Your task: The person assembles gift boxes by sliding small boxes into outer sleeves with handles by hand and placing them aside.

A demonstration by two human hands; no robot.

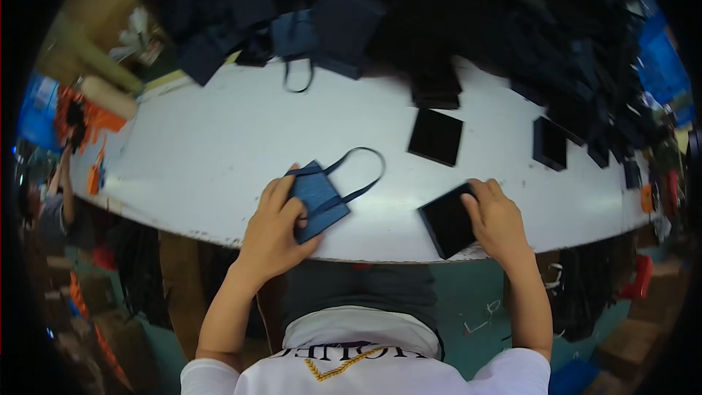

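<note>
My left hand [272,232] grips a small dark blue gift bag [320,194] lying flat near the front of the table. One ribbon handle of the bag loops out to the right over the white surface. My right hand [497,218] holds a flat black square box [447,225] by its right side, thumb on top and fingers along the far edge. This box rests at the table's front edge, slightly turned. Beyond it lies another black square box [436,137], touched by neither hand.
A large pile of dark boxes and bags [439,14] covers the back of the white table [219,139]. At the right stands a dark box [550,144]. A bag with a loop handle [295,35] is at the back. Another person [60,205] is at the far left.
</note>
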